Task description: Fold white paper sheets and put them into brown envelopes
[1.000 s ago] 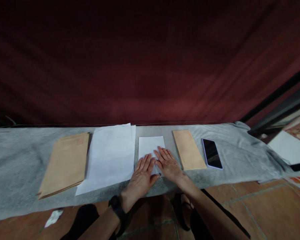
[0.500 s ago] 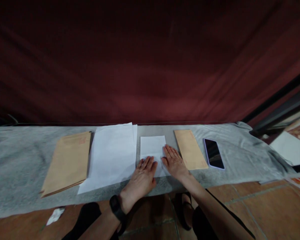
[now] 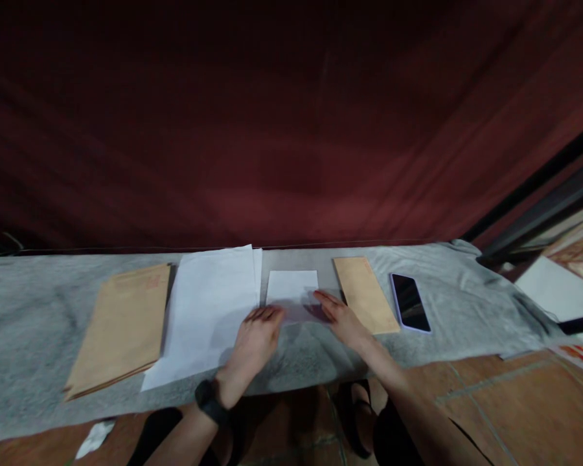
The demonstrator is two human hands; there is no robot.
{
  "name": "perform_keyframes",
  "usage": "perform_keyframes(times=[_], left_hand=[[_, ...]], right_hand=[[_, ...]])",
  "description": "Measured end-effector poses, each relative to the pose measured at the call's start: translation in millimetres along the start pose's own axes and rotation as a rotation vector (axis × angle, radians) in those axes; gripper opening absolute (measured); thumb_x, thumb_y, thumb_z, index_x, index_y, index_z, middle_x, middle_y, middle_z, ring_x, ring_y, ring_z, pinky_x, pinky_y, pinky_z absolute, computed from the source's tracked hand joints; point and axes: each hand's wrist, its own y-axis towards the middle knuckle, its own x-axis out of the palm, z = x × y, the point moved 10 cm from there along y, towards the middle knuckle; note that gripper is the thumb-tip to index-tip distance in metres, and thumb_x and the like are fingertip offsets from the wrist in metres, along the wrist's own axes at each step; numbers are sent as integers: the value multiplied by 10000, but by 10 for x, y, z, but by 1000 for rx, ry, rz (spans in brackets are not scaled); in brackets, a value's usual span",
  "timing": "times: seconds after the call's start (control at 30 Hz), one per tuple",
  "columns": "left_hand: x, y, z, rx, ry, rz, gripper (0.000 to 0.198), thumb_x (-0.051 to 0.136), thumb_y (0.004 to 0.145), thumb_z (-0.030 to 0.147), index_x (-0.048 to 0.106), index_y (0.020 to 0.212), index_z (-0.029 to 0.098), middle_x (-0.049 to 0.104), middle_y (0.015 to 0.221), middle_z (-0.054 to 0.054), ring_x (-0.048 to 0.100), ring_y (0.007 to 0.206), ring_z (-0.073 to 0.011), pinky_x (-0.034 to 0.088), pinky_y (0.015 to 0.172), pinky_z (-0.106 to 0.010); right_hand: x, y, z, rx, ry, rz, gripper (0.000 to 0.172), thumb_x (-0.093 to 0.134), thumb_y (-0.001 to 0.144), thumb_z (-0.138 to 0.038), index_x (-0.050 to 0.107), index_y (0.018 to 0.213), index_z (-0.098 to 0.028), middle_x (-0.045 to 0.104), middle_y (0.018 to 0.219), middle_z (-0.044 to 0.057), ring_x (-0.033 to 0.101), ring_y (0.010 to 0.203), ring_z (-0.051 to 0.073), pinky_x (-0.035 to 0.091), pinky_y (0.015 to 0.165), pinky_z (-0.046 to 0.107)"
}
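Dark red curtain (image 3: 291, 129) is hanging across the whole back, folds sagging. Long table (image 3: 29, 310) is running left to right under a grey felt cloth. Terracotta tile floor (image 3: 515, 401) is showing in front. Black metal bars (image 3: 539, 207) are slanting up at right. Dim light is falling mostly on the cloth.

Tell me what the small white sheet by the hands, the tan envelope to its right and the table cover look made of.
Small white sheet: thin paper, matte, flat with crisp edges. Tan envelope: probably kraft paper, dull brown, no shine. Table cover: seems a soft grey felt or fleece, mottled, rumpled at the right end.
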Motion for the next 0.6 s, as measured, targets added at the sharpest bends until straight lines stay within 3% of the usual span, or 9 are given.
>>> perform_keyframes(times=[0.13,0.27,0.37,0.5,0.6], left_hand=[[-347,85,-302,-149,-376,235,264,521,894,261,718,1063,213,753,1043,-64,694,932,-229,532,852,-333],[-486,114,-462,-279,-795,336,272,652,822,427,738,874,174,747,839,-31,680,779,-198,521,710,-262],[-482,106,-582,-425,-1027,394,353,741,735,462,723,889,145,729,795,-25,647,708,-175,493,635,-244],[-403,132,-635,-472,-1324,459,511,755,725,478,659,1105,150,727,934,-50,654,811,-170,507,730,-261],[-176,155,-554,-502,-1435,303,614,739,739,479,578,1247,173,721,937,-48,665,817,-174,513,747,-279]], right_hand=[[-278,87,77,51,225,135,500,476,883,-177,534,1375,-246,556,1420,56,492,1329,205,363,1155,429],[-399,143,-29,83,330,183,350,591,866,-341,633,1194,-229,684,1187,49,606,1143,222,460,1030,385],[-425,162,-80,114,371,200,217,578,876,-409,672,913,-217,702,899,19,640,899,197,503,853,323],[-405,165,-28,182,515,260,272,566,862,-474,596,795,-213,578,702,-28,536,676,141,431,612,236],[-319,146,93,284,641,309,292,566,835,-503,576,804,-213,515,663,-48,462,606,118,370,544,217]])
